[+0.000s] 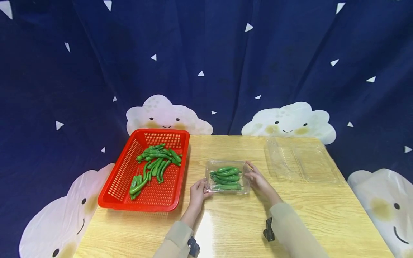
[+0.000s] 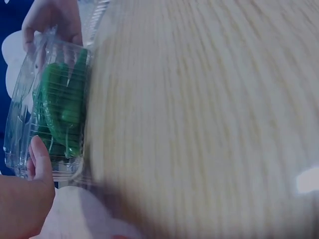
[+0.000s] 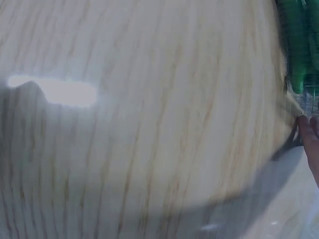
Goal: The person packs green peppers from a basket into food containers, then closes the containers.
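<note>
A clear plastic clamshell box [image 1: 226, 192] with several green peppers [image 1: 228, 178] inside is at the middle of the table. My left hand [image 1: 196, 195] grips its left end, the thumb lying along the side in the left wrist view. On the opposite end, my right hand [image 1: 259, 181] holds the box by its right side, fingers near the far corner. The lid looks closed over the peppers. Only the fingertips of the right hand show at the edge of the right wrist view, against the box's end.
Left of the box stands a red perforated basket [image 1: 174, 199] holding more green peppers [image 1: 158, 157]. An opened, clear plastic container [image 1: 317, 163] lies at the back right of the wooden table [image 1: 322, 215]. A dark blue curtain [image 1: 226, 71] hangs behind the table.
</note>
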The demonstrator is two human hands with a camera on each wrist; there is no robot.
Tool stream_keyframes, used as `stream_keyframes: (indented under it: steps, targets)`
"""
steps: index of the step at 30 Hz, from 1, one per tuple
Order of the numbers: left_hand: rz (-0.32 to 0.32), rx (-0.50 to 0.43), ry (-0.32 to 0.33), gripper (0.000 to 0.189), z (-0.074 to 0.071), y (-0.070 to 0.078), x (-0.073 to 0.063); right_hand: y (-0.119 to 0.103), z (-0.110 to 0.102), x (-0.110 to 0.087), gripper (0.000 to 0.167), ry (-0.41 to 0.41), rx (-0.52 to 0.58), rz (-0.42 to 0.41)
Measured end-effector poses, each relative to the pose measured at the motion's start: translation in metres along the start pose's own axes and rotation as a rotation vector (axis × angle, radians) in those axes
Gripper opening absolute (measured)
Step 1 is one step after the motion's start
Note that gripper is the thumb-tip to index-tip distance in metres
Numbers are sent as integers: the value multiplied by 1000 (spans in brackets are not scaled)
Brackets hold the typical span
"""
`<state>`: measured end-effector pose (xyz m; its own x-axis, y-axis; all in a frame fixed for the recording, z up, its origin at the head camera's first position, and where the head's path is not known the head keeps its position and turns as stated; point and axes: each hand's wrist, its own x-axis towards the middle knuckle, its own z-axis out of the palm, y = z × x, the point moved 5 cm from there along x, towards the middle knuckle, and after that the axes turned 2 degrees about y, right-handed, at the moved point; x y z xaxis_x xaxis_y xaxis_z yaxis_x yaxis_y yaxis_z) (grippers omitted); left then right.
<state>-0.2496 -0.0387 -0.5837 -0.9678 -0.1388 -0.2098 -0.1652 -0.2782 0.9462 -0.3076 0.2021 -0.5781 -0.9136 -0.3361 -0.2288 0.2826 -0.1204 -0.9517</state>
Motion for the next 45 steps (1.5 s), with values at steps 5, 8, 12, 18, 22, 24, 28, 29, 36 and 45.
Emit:
stream_keyframes:
  steps: [5,8,12,18,22,24,28,29,36,45]
  targets:
    - [-31,-53,-38,41,-1,1,-3,3,3,-5,69,15,29,4]
    - [-44,-55,-45,46,0,6,-7,4,2,-9,65,92,-44,13]
    - [-19,-35,-24,43,2,19,-14,9,3,-17,63,162,-194,51]
    - [-7,-37,28,40,4,28,-18,17,7,-33,51,155,-92,64]
    - [-8,-46,32,40,3,25,-16,21,9,-45,50,174,-19,91]
    - [-18,-46,32,40,2,22,-13,21,11,-49,51,187,38,107]
    - [-48,-43,36,40,-1,13,-6,18,14,-50,50,224,124,121]
    - [-54,-45,37,40,-1,11,-4,17,14,-50,50,226,142,126]
    - [-53,-25,38,40,-2,4,0,15,16,-52,51,228,179,149]
    - [27,104,51,40,-4,6,1,12,19,-55,48,330,-95,72]
